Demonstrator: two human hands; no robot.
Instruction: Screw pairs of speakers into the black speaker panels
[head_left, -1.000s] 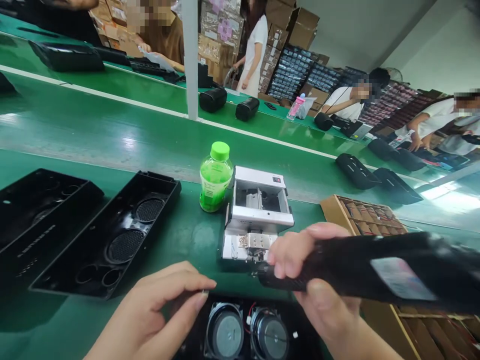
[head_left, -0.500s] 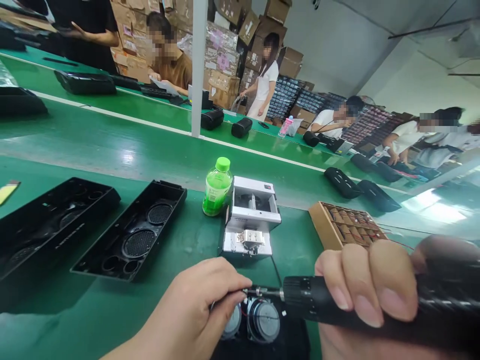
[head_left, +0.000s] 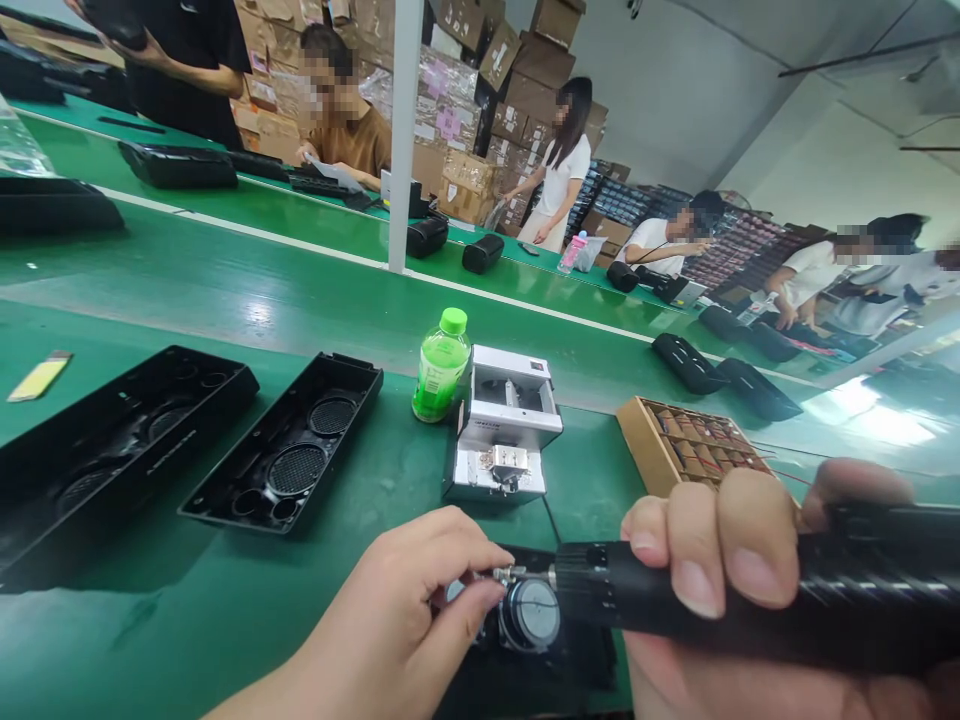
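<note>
Head view: the left hand (head_left: 409, 595) comes up from the near edge of the worktop (head_left: 367, 470), its forearm slanting to the right, back of the hand uppermost and wrist nearly straight. Its thumb and forefinger reach out and pinch at the metal bit (head_left: 536, 576); whether a screw also sits between the fingertips is too small to tell. The right hand (head_left: 697, 555), palm inward, is wrapped around a black power screwdriver (head_left: 596, 585), fingers curled over the top of the barrel. The tool lies roughly level above the worktop's near right part, its bit pointing left to the pinched fingertips.

Just below both hands, by the near edge, is a black panel (head_left: 585, 655) carrying two round speakers (head_left: 534, 612), the left one partly hidden by the left hand.

Farther out, a small silver machine (head_left: 517, 425) stands near the far edge, a green-capped bottle (head_left: 441, 370) upright just left of it. Toward the far right corner sits a cardboard box (head_left: 637, 455) of brown cylinders with red wires. Two open black housings (head_left: 232, 475) lie aslant toward the left edge, a yellow strip (head_left: 41, 378) near the far left corner.

Beyond the far edge runs a green belt (head_left: 322, 300), with co-workers (head_left: 566, 175) across it.
</note>
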